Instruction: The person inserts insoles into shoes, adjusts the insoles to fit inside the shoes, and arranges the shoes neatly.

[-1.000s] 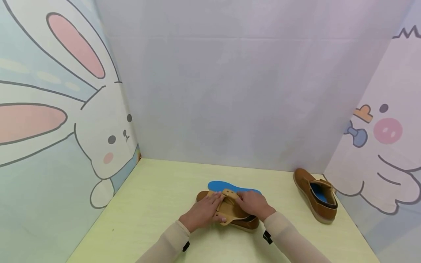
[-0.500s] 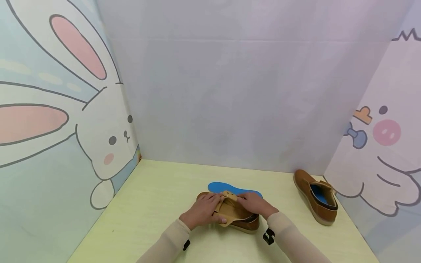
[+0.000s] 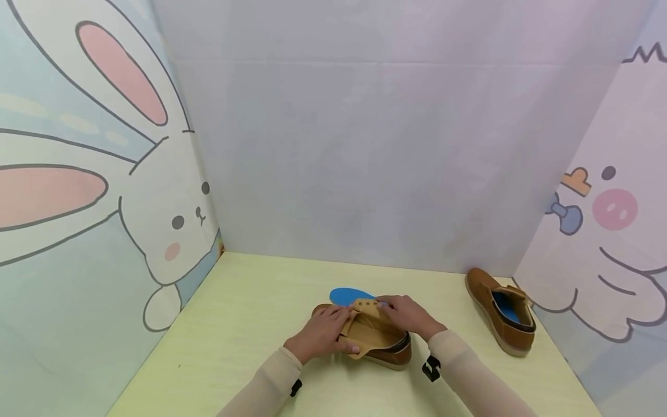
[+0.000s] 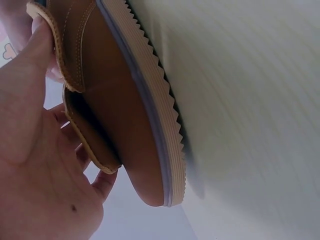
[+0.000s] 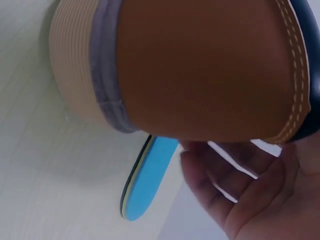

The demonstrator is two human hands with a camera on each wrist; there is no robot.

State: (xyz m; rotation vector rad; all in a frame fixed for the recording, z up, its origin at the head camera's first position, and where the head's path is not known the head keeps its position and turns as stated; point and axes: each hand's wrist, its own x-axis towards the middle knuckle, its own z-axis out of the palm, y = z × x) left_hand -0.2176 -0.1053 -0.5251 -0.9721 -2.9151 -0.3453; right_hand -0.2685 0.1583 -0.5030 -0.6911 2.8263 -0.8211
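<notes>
A brown leather shoe (image 3: pixel 387 357) rests on the table with its toe to the left and its tan inside showing. My left hand (image 3: pixel 320 336) grips its front part, thumb (image 4: pixel 41 42) on the near lace flap and fingers reaching over the tongue (image 4: pixel 95 137). On the far side, my right hand (image 3: pixel 409 315) pinches the other lace flap (image 3: pixel 366 305), whose eyelets show. The heel (image 5: pixel 205 70) fills much of the right wrist view, with the right fingers (image 5: pixel 202 182) behind it. Just behind the shoe lies a blue insole (image 3: pixel 348 296), partly hidden by the flap and right hand.
A second brown shoe (image 3: pixel 495 313), with a blue insole (image 3: pixel 504 307) inside, stands at the right near the side wall. A grey back wall (image 3: pixel 365 162) and printed side walls (image 3: pixel 161 231) enclose the pale yellow table (image 3: pixel 234 324).
My right hand has shifted slightly right along the far flap, drawing it outward. More eyelets show and the shoe's opening is wider. My left hand stays nearly in place.
</notes>
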